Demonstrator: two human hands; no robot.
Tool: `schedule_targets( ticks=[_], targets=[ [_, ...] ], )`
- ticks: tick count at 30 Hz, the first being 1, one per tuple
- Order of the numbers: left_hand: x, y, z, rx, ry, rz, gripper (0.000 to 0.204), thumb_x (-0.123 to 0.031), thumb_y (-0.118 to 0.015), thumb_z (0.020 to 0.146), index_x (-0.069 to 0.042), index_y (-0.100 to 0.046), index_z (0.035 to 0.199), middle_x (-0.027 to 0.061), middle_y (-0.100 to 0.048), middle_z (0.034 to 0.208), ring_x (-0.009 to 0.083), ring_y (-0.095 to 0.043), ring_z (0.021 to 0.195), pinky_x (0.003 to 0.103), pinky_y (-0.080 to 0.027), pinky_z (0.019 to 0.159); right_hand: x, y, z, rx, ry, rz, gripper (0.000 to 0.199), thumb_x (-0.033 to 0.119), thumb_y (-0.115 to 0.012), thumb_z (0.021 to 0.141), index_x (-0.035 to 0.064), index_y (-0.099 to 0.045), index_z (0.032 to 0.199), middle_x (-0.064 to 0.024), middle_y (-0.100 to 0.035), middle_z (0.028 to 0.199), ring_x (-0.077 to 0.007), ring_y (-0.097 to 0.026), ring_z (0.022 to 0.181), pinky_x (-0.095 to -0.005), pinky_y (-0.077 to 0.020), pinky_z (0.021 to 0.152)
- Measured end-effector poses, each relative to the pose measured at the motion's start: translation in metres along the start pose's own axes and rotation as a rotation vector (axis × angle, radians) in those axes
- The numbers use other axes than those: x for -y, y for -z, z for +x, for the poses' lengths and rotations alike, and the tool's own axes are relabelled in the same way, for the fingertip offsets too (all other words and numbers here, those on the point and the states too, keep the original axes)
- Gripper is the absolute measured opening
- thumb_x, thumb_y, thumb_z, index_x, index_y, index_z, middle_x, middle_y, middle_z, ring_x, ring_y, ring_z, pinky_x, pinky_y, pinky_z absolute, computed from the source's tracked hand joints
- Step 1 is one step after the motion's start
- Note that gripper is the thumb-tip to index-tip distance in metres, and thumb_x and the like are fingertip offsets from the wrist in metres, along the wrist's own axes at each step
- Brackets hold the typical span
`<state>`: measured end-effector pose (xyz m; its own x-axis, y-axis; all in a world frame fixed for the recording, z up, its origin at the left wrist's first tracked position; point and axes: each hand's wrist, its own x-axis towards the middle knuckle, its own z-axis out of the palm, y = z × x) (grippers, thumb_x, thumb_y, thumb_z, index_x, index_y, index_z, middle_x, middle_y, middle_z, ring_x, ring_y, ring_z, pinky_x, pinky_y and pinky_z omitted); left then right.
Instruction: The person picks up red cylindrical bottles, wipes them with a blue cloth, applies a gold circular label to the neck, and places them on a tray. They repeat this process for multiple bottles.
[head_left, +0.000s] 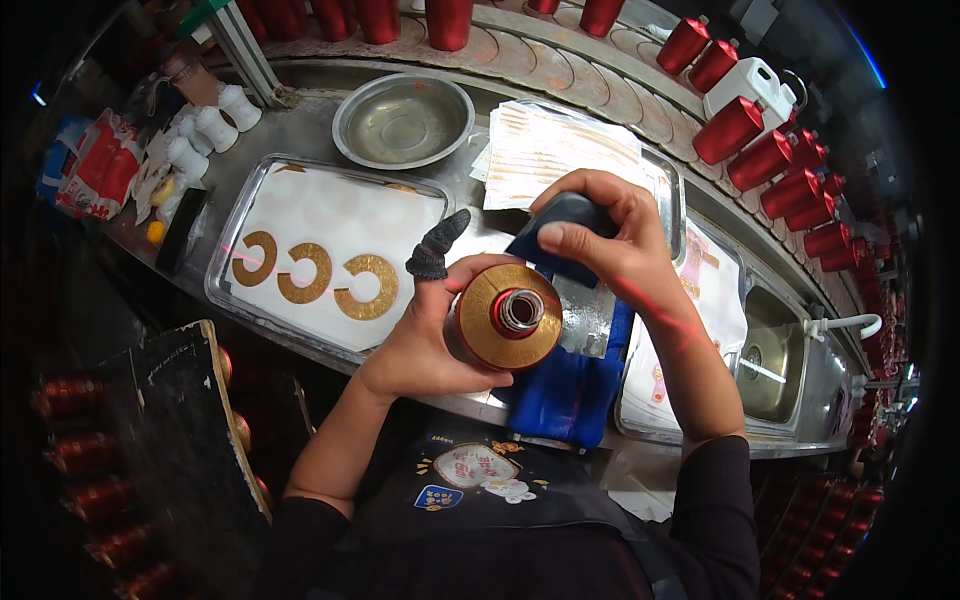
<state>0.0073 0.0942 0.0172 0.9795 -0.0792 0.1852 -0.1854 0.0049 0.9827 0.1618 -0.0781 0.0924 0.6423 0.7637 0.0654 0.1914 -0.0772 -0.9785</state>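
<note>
My left hand (428, 335) is wrapped round a red bottle (465, 340), whose neck points up at the head view. A gold ring-shaped decal (490, 350) covers the bottle's shoulder around the uncapped threaded neck (521, 312). A black finger cot (438, 245) sits on a raised finger of this hand. My right hand (625, 235) grips a dark, flat, rounded scraper-like piece (570, 235) just behind and right of the bottle. Below the hands, a blue cloth (570, 395) drapes over the counter edge.
A tray (222, 265) at left bears a white sheet with gold C-shaped decals (305, 273). Behind stand a metal bowl (403, 120) and stacked paper sheets (560, 150). Red bottles (728, 130) line a conveyor (600, 90). Another tray (640, 428) and a sink (770, 345) lie right.
</note>
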Motion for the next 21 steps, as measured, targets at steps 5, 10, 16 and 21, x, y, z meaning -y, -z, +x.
schedule_targets(
  ticks=[5,10,16,21],
  targets=[
    [-0.011,0.005,0.008,0.126,0.067,0.019,0.129,-0.009,-0.095,0.057,-0.005,-0.010,0.155,0.0146,-0.050,0.142,0.0237,-0.049,0.132,0.037,-0.040,0.111,0.010,-0.004,0.031,0.185,-0.029,-0.166,0.024,0.009,-0.080,0.080,-0.0013,-0.070,0.098,-0.0031,-0.070,0.091,-0.0112,-0.062,0.086,-0.0274,-0.0503,0.082],
    [-0.012,-0.007,0.006,-0.125,0.066,-0.274,0.095,-0.007,-0.092,0.057,0.000,-0.048,0.141,0.0117,-0.057,0.136,0.0195,-0.055,0.125,0.034,-0.042,0.108,0.008,-0.004,0.035,0.250,-0.035,-0.097,0.022,0.009,-0.080,0.080,-0.0011,-0.070,0.097,-0.0021,-0.068,0.087,-0.0092,-0.061,0.086,-0.0253,-0.0494,0.081],
    [-0.010,0.002,0.004,0.009,0.139,-0.096,0.095,-0.009,-0.093,0.057,-0.002,-0.047,0.140,0.0102,-0.059,0.133,0.0204,-0.055,0.126,0.034,-0.042,0.109,0.003,-0.001,0.010,0.103,-0.038,-0.014,0.022,0.012,-0.078,0.081,0.0006,-0.071,0.098,-0.0022,-0.068,0.087,-0.0095,-0.060,0.083,-0.0245,-0.0491,0.077],
    [-0.005,-0.003,-0.002,-0.027,0.008,0.029,0.096,-0.010,-0.092,0.062,-0.005,-0.039,0.142,0.0120,-0.054,0.137,0.0241,-0.053,0.129,0.037,-0.040,0.111,0.000,0.002,-0.017,0.000,0.141,-0.029,0.017,0.005,-0.076,0.082,0.0020,-0.071,0.098,-0.0034,-0.068,0.091,-0.0103,-0.063,0.085,-0.0243,-0.0502,0.078]
  ],
)
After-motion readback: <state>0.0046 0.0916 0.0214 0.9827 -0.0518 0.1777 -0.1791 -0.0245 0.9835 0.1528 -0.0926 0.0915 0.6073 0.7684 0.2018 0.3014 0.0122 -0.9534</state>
